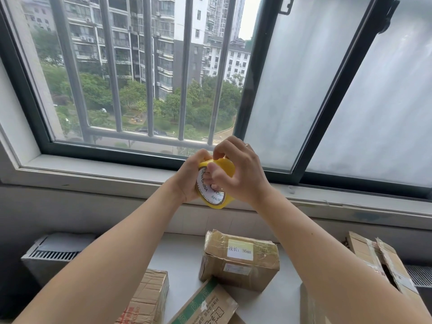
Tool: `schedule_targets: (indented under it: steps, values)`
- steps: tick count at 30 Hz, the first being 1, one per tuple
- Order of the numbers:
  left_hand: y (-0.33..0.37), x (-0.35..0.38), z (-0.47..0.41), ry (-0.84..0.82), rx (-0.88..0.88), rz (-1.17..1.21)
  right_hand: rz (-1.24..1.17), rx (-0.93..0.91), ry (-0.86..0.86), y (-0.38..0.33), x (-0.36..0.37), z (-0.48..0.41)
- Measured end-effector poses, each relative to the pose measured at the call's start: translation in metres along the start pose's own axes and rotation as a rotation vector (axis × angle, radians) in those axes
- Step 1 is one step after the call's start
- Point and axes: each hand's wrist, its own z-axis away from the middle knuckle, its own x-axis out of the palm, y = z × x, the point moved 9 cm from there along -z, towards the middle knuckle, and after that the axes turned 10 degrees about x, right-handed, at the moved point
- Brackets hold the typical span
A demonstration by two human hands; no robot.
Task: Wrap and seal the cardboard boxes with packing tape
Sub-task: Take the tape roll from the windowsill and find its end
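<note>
Up before the window (28, 101), I count one yellow tape roll (216, 181), clasped by both hands: the left hand (187, 181) cups its side and the right hand (236, 169) curls fingers over its rim. Below lie four boxes: the labelled box (240, 258) is whole, while the left box (145, 298), the green-printed box (205, 305) and the right box (383, 265) are cut off by the frame's edge or by forearms.

tape roll (224, 167) partly hidden, front box (205, 305) cropped
</note>
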Motion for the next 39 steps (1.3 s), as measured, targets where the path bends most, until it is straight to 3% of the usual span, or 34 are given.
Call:
schedule_targets:
  steps: [13, 22, 39]
  values:
    - [-0.011, 0.007, 0.002, -0.046, -0.056, 0.018, 0.040, -0.069, 0.119, -0.003, -0.009, 0.006]
    - [-0.003, 0.003, -0.003, -0.003, 0.005, 0.074, -0.013, 0.025, 0.086, 0.006, -0.009, 0.002]
    - [-0.013, 0.007, 0.000, 0.016, -0.012, 0.114, 0.035, -0.093, 0.179, 0.005, -0.020, 0.003]
